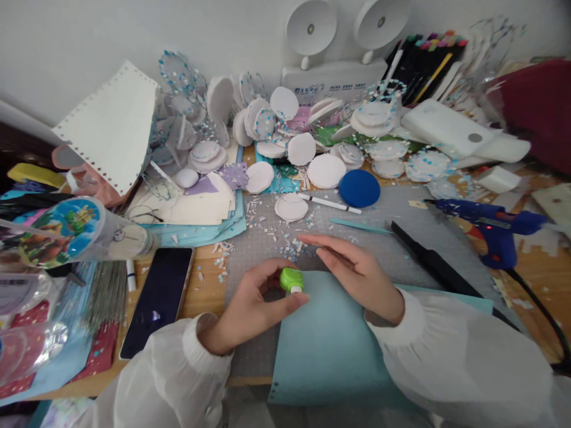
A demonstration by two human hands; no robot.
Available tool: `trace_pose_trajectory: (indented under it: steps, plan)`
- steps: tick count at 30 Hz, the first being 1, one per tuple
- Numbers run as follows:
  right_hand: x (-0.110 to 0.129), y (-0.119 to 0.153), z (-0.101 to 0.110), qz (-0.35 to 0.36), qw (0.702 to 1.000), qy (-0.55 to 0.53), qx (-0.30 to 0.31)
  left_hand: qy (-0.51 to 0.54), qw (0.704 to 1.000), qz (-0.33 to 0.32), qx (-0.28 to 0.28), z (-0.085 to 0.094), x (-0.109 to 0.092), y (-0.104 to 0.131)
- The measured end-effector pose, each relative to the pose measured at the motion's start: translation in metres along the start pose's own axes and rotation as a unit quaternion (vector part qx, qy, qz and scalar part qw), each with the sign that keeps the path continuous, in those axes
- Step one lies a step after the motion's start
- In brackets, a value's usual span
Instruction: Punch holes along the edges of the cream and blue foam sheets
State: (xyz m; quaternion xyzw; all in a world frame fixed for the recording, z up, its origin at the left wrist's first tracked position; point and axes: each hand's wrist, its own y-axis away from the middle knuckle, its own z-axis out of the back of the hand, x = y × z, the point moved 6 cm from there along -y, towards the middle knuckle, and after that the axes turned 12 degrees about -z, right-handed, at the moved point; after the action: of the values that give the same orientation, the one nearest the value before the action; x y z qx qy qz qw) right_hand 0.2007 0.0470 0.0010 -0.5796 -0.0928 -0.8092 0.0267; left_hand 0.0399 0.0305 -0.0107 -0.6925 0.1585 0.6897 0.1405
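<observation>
At the near edge, left hand (263,303) grips punch (292,279); right hand (357,273), apart, hovers over paper (330,351).

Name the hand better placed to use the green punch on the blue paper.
Left, I'd judge: the left hand holds the green punch near the upper left corner of the blue paper, while the right hand extends over its top edge.

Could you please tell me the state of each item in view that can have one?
Glue gun: red light lit, cord attached.
Phone: face up, screen dark.
Lamps: appear unlit.
Punch: held in left hand; pressed or not, unclear.
Teal paper: spread out.
Right hand: fingers extended, holding nothing visible.
</observation>
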Motion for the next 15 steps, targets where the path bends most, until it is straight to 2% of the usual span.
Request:
trace_pose_trajectory:
  steps: [5, 8, 13, 15]
  plan:
    - [-0.004, -0.002, 0.004, -0.018, 0.997, -0.067, -0.038, -0.002, 1.000, -0.004, 0.001, -0.001, -0.001, -0.001]
    - [-0.007, -0.003, 0.005, -0.019, 0.997, -0.057, -0.054, -0.003, 1.000, -0.006, 0.000, -0.001, -0.001, -0.001]
    - [0.006, 0.001, 0.008, 0.066, 0.995, 0.022, -0.067, 0.001, 1.000, -0.019, -0.001, 0.000, -0.002, -0.002]
    - [0.011, 0.003, 0.007, 0.084, 0.995, 0.045, -0.041, 0.003, 1.000, -0.026, 0.002, 0.000, -0.003, -0.002]
